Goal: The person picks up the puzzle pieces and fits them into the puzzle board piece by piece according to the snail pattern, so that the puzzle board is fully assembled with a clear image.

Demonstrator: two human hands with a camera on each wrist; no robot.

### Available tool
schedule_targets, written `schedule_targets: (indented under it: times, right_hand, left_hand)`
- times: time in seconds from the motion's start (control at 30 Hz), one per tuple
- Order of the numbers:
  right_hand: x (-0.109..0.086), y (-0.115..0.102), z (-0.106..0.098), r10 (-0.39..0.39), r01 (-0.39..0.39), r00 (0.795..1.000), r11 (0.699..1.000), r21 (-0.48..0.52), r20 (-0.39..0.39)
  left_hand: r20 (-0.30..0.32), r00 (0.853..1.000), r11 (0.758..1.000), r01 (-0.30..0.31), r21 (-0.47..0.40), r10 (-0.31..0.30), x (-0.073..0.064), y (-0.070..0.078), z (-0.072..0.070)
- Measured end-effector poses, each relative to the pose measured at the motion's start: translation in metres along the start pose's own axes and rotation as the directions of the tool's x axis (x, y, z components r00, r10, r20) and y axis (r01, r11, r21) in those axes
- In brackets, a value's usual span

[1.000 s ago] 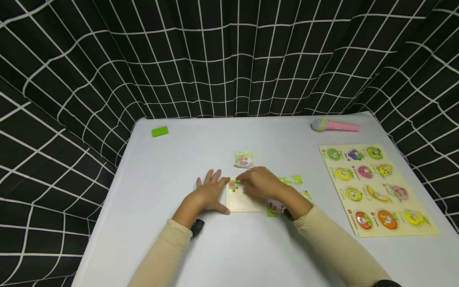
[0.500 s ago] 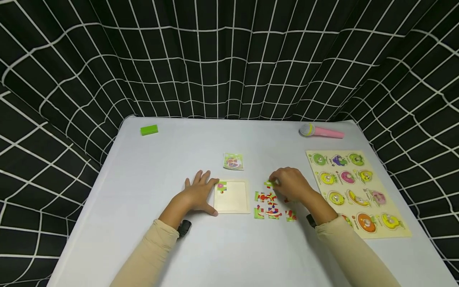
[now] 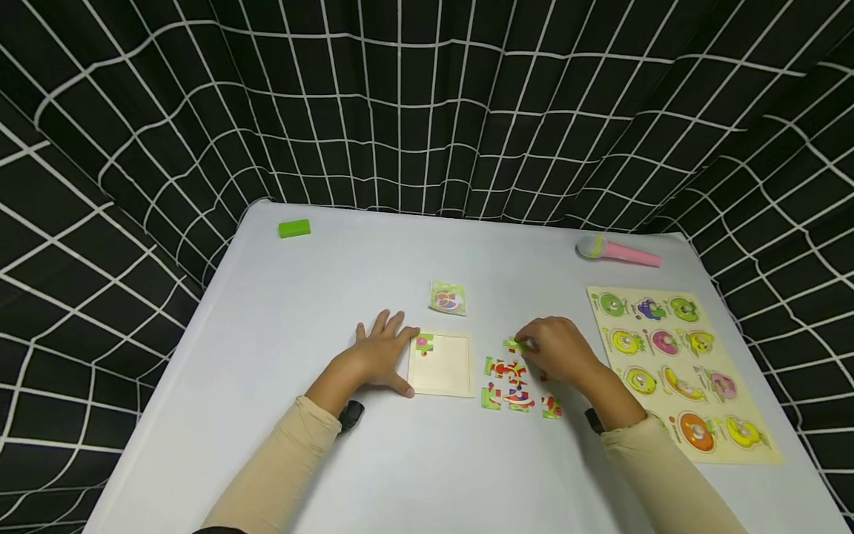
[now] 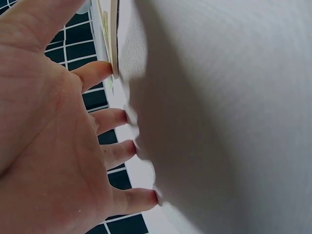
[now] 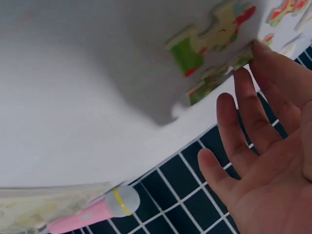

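Note:
A shallow square wooden puzzle tray (image 3: 442, 371) lies mid-table, with one green-and-pink jigsaw piece (image 3: 424, 342) in its far left corner. My left hand (image 3: 373, 360) rests at the tray's left edge, fingers spread, thumb and index finger touching the frame; in the left wrist view the fingertips (image 4: 127, 146) press on the tabletop. To the right of the tray, my right hand (image 3: 559, 348) pinches a green puzzle piece (image 5: 242, 60) between thumb and index finger. Several loose pieces, among them a red one (image 3: 505, 368) and a blue-and-red one (image 3: 518, 399), lie beside that hand.
Beyond the tray lies a small picture card (image 3: 448, 297). A wooden fruit peg board (image 3: 657, 382) lies at the right, partly under the right forearm. A pink toy microphone (image 3: 620, 251) and a green block (image 3: 294, 228) lie toward the far edge of the white table (image 3: 400, 475).
My right hand has gone from the tray's far left corner to the loose pieces at the right and taken hold of a green one. The left hand stays at the tray; the head view shifts.

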State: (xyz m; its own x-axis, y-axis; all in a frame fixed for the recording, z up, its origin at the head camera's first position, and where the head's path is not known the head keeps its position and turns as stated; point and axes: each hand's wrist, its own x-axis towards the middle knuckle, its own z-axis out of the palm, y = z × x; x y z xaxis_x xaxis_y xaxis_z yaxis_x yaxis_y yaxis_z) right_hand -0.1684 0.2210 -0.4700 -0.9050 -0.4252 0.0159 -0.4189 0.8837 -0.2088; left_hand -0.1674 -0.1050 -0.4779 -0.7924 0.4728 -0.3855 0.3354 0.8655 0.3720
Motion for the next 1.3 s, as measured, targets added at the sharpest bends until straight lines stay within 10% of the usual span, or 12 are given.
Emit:
schedule_targets:
  times: [0.47,1.3]
  right_hand:
    - [0.031,-0.060,0.017,-0.237,0.237,0.971,0.971,0.017,-0.036]
    - [0.051,-0.098,0.024,-0.262,0.260,0.965,0.950,-0.175,0.010]
  left_hand:
    - [0.016,1.000,0.999,0.001,0.039,-0.002,0.009,0.011,0.004]
    - [0.033,0.998,0.997,0.044,0.069,-0.046,0.003,0.002,-0.003]
